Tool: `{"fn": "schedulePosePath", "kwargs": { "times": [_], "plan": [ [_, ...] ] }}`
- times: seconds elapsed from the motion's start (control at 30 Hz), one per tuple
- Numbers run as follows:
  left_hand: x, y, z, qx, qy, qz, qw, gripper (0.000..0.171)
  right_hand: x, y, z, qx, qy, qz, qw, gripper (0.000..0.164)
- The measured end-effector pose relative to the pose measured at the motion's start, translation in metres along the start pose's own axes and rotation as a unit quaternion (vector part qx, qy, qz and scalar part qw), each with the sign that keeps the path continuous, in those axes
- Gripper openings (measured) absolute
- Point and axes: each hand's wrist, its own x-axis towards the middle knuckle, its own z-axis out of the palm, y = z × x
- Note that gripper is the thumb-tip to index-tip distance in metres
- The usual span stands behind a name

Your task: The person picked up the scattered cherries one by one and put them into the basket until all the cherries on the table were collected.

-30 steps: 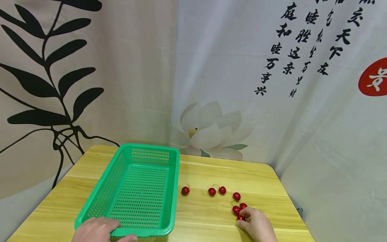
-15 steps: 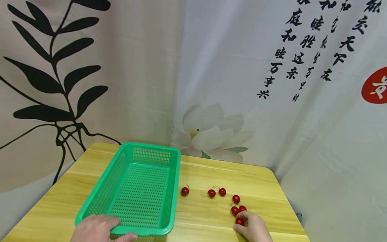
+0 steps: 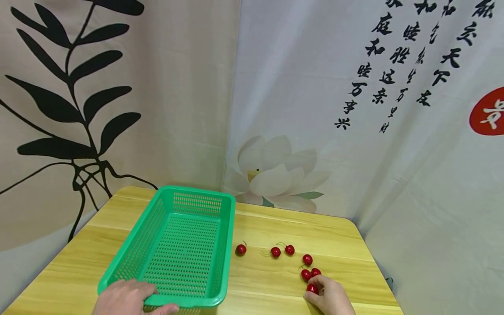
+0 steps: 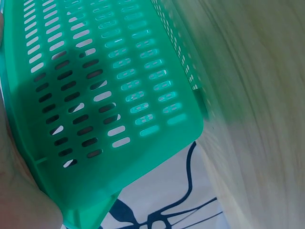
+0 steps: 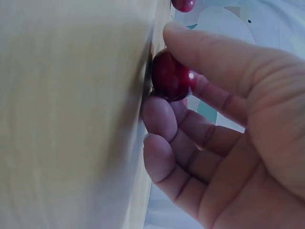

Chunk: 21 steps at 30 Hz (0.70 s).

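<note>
A green plastic basket (image 3: 185,245) with slotted walls stands on the left of the wooden table. My left hand (image 3: 127,298) grips its near rim, fingers over the edge; the left wrist view shows the outer basket wall (image 4: 95,105) close up. At the right, my right hand (image 3: 331,296) pinches a red cherry (image 3: 312,288) between thumb and fingers, low at the tabletop. In the right wrist view this cherry (image 5: 169,76) sits between the thumb and the curled fingers. Just beyond it lie two touching cherries (image 3: 306,274), and another cherry (image 3: 307,260) behind them.
Farther left on the wooden table (image 3: 267,280) lie a pair of stemmed cherries (image 3: 275,252) and a single cherry (image 3: 241,249) beside the basket. A printed curtain (image 3: 189,96) hangs behind the table's far edge.
The view has shifted slightly since a second ago. Over the last half second both hands stay where they are, the left on the basket rim and the right on the cherry.
</note>
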Motion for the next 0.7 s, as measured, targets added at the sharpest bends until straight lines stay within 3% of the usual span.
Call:
{"fn": "schedulePosePath", "kwargs": {
  "times": [0.7],
  "plan": [
    [-0.0001, -0.0014, 0.0019, 0.007, 0.005, 0.002, 1.0000, 0.056, -0.0013, -0.0009, -0.0018, 0.014, 0.014, 0.014, 1.000, 0.025]
  ]
}}
